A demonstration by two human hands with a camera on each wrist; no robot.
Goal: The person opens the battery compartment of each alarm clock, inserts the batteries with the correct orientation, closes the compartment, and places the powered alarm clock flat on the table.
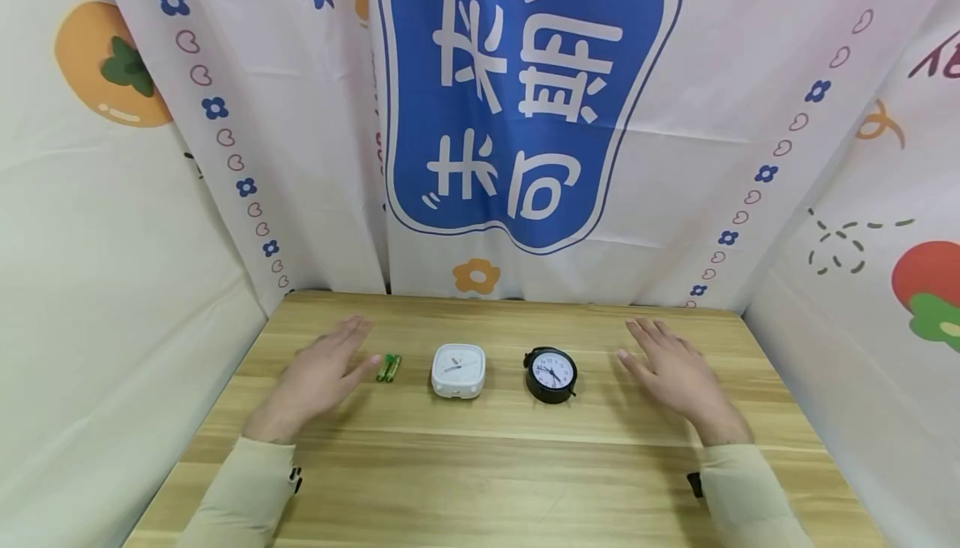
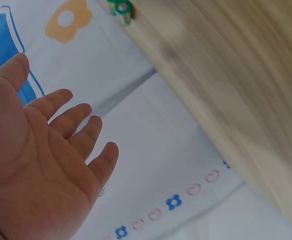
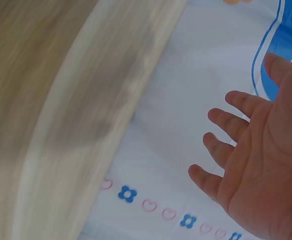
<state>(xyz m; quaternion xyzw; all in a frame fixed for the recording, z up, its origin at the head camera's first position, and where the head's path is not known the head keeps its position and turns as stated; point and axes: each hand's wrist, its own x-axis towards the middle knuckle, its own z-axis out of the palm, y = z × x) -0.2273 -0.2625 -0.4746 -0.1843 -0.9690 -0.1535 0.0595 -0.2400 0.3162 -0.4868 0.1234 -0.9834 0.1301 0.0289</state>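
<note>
Left hand (image 1: 318, 377): fingers extended, just beside batteries (image 1: 394, 368)
Right hand (image 1: 672, 377): fingers extended, near black clock (image 1: 552, 371)
Batteries: 2 slim cylinders, long axes front-to-back
White clock (image 1: 458, 370): rounded square, dial up, between batteries and black clock
Black clock: round, dial up
Table (image 1: 480, 481): wood-grained

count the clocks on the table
2: a white rounded-square clock between the small green cylindrical batteries and a round black clock with a white face, which is nearer the right hand.
</note>
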